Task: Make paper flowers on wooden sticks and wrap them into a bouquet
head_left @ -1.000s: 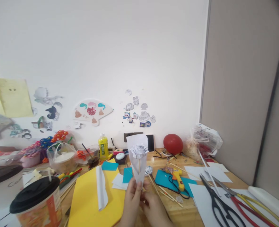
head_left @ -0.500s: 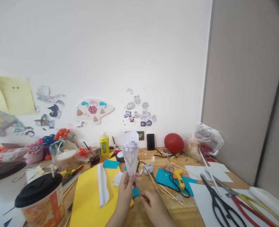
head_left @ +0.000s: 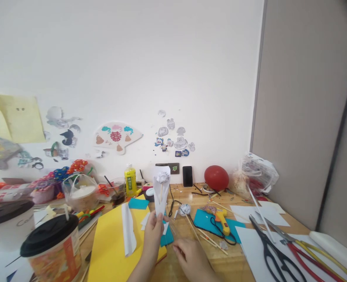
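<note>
My left hand (head_left: 155, 231) grips the pointed lower end of a white paper wrap (head_left: 159, 201), which stands upright. Inside the wrap is a crumpled white paper flower (head_left: 162, 177) on a thin wooden stick. To the right and a little lower, my right hand (head_left: 188, 252) is closed with curled fingers over the wooden table. Thin clear strands seem to run near its fingertips, but what it holds is too small to make out. Another crumpled paper flower (head_left: 184, 209) on a stick lies on the table beyond my right hand.
Yellow paper (head_left: 108, 246) bears a folded white strip (head_left: 128, 231). A yellow glue gun (head_left: 223, 222) lies on blue sheets at the right. Black scissors (head_left: 275, 250) and red-and-yellow handled pliers (head_left: 308, 254) rest farther right. A lidded cup (head_left: 54, 250) stands at the left.
My left hand and the paper wrap have shifted slightly left, with the wrap turned a little. My right hand has moved slightly down, farther from my left hand.
</note>
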